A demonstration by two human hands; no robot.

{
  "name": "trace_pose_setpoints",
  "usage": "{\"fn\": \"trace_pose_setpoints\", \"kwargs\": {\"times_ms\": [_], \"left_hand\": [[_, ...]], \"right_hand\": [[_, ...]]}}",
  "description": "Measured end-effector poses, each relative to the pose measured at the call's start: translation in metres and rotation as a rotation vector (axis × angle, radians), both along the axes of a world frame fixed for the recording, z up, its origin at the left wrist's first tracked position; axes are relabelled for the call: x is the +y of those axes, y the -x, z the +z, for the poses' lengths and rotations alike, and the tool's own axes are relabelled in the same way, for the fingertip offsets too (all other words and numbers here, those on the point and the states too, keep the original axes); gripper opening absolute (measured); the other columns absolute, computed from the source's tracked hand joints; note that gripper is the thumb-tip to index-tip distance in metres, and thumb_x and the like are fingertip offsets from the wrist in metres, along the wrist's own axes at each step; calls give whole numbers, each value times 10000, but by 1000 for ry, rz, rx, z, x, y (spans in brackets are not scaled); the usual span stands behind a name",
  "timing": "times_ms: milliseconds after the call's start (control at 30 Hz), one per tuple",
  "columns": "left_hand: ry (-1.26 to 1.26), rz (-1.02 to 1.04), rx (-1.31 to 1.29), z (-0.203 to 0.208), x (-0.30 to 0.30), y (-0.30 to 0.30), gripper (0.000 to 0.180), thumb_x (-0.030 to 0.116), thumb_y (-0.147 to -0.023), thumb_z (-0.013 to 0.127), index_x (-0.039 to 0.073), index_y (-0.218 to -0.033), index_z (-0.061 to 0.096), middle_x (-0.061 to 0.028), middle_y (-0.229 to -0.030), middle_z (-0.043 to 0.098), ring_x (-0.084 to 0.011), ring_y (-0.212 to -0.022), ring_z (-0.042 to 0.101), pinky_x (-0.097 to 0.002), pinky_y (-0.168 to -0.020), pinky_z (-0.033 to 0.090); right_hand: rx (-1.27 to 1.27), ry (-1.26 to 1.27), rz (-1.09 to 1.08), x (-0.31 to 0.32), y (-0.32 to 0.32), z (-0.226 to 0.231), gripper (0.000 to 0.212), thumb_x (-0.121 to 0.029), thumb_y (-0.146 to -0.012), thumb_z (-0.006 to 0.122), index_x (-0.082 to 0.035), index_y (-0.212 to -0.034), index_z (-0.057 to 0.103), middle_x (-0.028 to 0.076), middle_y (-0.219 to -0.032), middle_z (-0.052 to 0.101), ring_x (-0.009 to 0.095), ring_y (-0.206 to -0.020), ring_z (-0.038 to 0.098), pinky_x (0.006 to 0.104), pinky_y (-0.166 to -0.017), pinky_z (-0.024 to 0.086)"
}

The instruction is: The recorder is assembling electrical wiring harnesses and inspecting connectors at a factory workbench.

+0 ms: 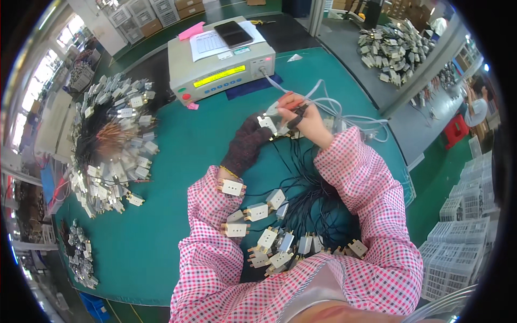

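My left hand [245, 144], in a dark knitted glove, grips a small white block-shaped connector [267, 124] with metal tabs above the green mat. My right hand [309, 124] pinches a red-handled test probe [292, 102], its tip at the upper end of that connector. Whether tip and tab touch is too small to tell. Dark bands show on some right fingers. Below my hands, black wires [312, 196] fan out from a bundle of similar white connectors [266, 237] lying between my forearms. One more white connector [231, 187] rests against my left sleeve.
A beige bench tester [221, 70] with a lit yellow display stands at the back, a phone [234, 34] and papers on top. Grey cables [339, 110] run from it to the right. A big heap of connectors [116, 145] lies left, a smaller pile [79, 253] nearer.
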State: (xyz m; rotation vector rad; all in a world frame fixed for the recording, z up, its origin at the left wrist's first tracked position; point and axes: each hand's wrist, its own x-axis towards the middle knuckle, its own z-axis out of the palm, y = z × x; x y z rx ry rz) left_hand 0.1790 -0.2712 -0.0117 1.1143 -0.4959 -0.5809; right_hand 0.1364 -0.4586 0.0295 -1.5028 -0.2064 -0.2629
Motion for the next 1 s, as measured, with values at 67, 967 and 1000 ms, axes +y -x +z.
{"fn": "trace_pose_setpoints", "kwargs": {"times_ms": [67,967,1000], "left_hand": [[2,-10,-4,3,2,-1,518,138,-824,610,27,-1306,456,-77,-1181,567,-181,-1062,537,-313,-930,424],[-148,-9,-71,-7,3,-3,516,154,-853,607,46,-1335,461,-86,-1226,562,-178,-1103,527,-322,-964,405],[-187,5,-145,-9,1,-5,509,179,-867,571,52,-1345,450,-91,-1234,553,-185,-1130,516,-343,-999,386]], "right_hand": [[18,55,-12,-1,-3,1,134,-54,-856,644,6,-958,581,59,-965,560,105,-694,592,223,-619,473],[-20,285,22,0,8,13,120,-68,-857,650,-24,-961,608,26,-805,614,69,-746,573,215,-651,458],[-14,250,42,2,7,11,120,-68,-857,650,-24,-961,608,26,-805,614,69,-746,573,215,-651,458]]}}
